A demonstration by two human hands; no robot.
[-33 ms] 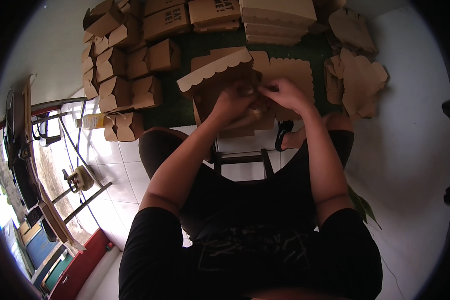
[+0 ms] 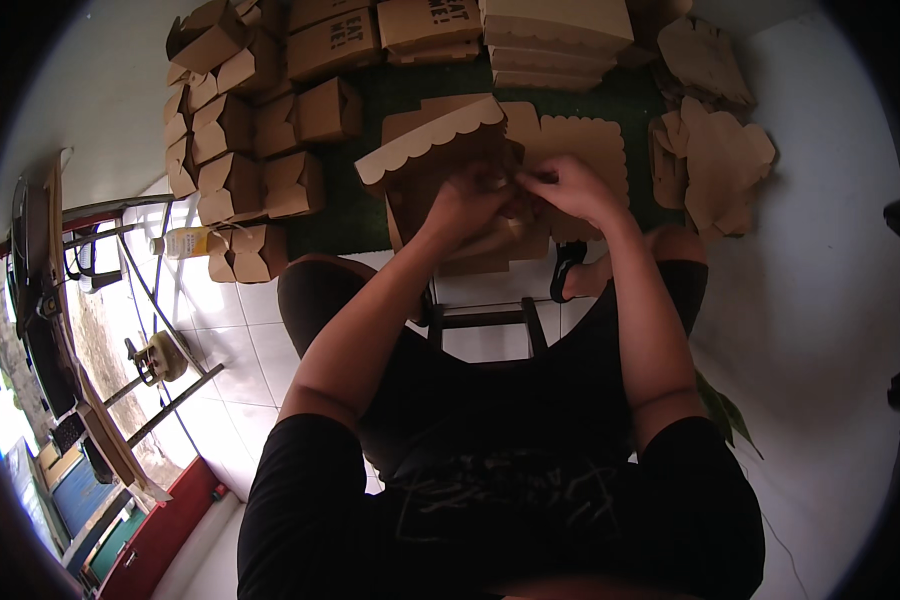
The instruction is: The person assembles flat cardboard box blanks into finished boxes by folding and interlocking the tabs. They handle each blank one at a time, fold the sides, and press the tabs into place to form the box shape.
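Note:
A partly folded brown cardboard box (image 2: 402, 200) with a scalloped flap stands on the green surface in front of me. At its right side my two hands come together. My left hand (image 2: 465, 207) is closed on the box's edge, its fingertips partly hidden in shadow. Thumb and fingers of my right hand (image 2: 573, 190) pinch at the same corner, and the exact piece between them is hard to see. Beneath and beyond the right hand lies a flat cardboard sheet with a scalloped edge (image 2: 595, 135).
Folded small boxes (image 2: 228, 187) are stacked at the left. Printed boxes (image 2: 334, 45) and a pile of larger boxes (image 2: 555, 30) stand at the back. Flat unfolded blanks (image 2: 725, 175) lie right. A bottle (image 2: 185, 243) stands beside the left boxes. Green matting (image 2: 355, 215) covers the work surface.

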